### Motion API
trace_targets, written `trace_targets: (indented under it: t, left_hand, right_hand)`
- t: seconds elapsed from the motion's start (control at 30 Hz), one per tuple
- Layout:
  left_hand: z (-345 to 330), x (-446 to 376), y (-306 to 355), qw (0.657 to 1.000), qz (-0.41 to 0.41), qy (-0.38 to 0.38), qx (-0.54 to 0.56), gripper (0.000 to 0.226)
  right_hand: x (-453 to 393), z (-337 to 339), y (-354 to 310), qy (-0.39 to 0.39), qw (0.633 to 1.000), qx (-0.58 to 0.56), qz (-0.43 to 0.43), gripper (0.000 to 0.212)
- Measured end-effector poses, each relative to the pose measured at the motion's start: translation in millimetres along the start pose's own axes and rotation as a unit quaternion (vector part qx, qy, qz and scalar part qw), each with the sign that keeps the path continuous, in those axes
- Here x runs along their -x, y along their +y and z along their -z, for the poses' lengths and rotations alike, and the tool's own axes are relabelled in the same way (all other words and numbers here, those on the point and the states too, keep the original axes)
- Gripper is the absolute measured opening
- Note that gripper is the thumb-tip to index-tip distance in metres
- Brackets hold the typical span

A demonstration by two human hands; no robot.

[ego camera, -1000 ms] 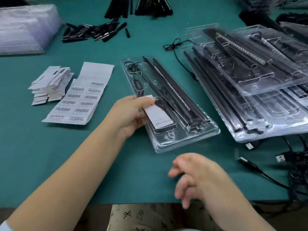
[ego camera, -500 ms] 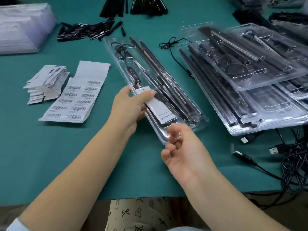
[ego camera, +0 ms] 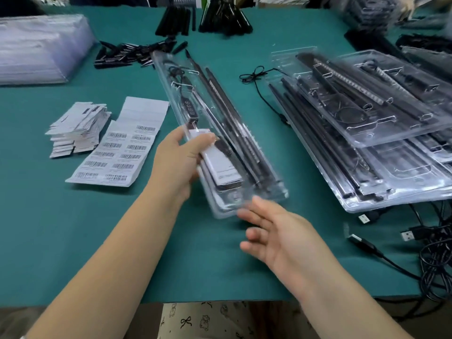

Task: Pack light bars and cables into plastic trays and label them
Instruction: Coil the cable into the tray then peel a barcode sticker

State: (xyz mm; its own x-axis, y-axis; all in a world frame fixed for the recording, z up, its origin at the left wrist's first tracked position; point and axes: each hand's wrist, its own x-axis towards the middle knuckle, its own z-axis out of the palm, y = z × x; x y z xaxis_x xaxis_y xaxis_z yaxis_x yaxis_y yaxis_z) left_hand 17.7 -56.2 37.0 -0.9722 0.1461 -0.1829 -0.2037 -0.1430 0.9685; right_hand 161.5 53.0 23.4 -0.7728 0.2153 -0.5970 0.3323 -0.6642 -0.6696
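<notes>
Left hand (ego camera: 179, 162) grips the packed tray (ego camera: 220, 133), its length running away, near end just beyond the released right hand (ego camera: 276, 233).

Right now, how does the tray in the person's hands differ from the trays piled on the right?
The held tray is a single one, gripped by the left hand along its side, near end raised off the table; the piled trays lie overlapping on the cloth, untouched. The held tray carries a white card; I see none on the piled ones. Both are clear plastic with black bars inside.
</notes>
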Motion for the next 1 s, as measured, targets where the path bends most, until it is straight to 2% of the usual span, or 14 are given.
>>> trace_targets:
  t: [0.1,0.17,0.2,0.33,0.43,0.5,0.57,0.63,0.7,0.73,0.8,0.87,0.93,1.0]
  left_hand:
    - [21.1,1.9,24.7,0.999,-0.030,0.005,-0.041,0.001]
    - [32.8,5.0,43.0,0.996,-0.058,0.002,-0.065,0.008]
    - [36.3,6.7,51.1,0.992,-0.078,0.004,-0.096,0.012]
    - [33.1,20.2,62.4,0.944,-0.141,-0.003,-0.300,0.020]
    - [13.1,36.8,58.0,0.944,-0.129,-0.053,-0.298,0.021]
    - [-1.5,44.6,46.4,0.931,-0.132,-0.079,-0.332,0.037]
    - [-8.5,49.7,31.0,0.887,-0.169,-0.088,-0.421,0.042]
    - [-7.6,53.7,15.1,0.854,-0.181,-0.136,-0.467,0.036]
    - [0.2,57.8,3.1,0.858,-0.150,-0.205,-0.447,0.027]
    - [5.3,60.5,1.5,0.869,-0.132,-0.223,-0.421,0.023]
    - [17.6,61.9,4.6,0.904,-0.094,-0.223,-0.353,0.021]
    - [34.0,53.7,11.5,0.916,-0.079,-0.171,-0.354,0.014]
    - [56.6,32.2,20.7,0.896,-0.091,-0.056,-0.432,0.015]
    - [82.4,9.5,32.3,0.816,-0.088,0.089,-0.564,0.031]
  right_hand:
    - [11.0,9.9,3.6,0.053,0.985,0.130,0.099,0.067]
    - [13.2,6.0,-1.1,0.055,0.949,0.231,0.207,0.061]
    - [11.6,2.1,-5.4,0.015,0.935,0.267,0.234,0.059]
    - [1.7,-21.6,-24.5,-0.171,0.910,0.316,0.205,0.060]
    - [-5.1,-36.2,-34.7,-0.227,0.917,0.273,0.180,0.053]
    - [-9.2,-38.3,-40.4,-0.262,0.928,0.222,0.142,0.051]
    - [-13.0,-32.4,-40.9,-0.237,0.951,0.175,0.098,0.045]
    - [-14.9,-21.4,-37.2,-0.168,0.969,0.162,0.082,0.031]
    - [-17.1,-7.1,-29.3,-0.086,0.961,0.237,0.112,0.013]
    - [-18.9,-0.1,-25.8,-0.047,0.933,0.325,0.144,0.012]
    - [-22.0,9.8,-21.2,0.017,0.835,0.507,0.211,0.016]
    - [-23.9,13.7,-19.8,0.054,0.736,0.630,0.242,0.027]
    - [-22.5,12.6,-20.1,0.076,0.685,0.680,0.251,0.036]
    - [-22.4,13.2,-19.3,0.084,0.670,0.690,0.259,0.038]
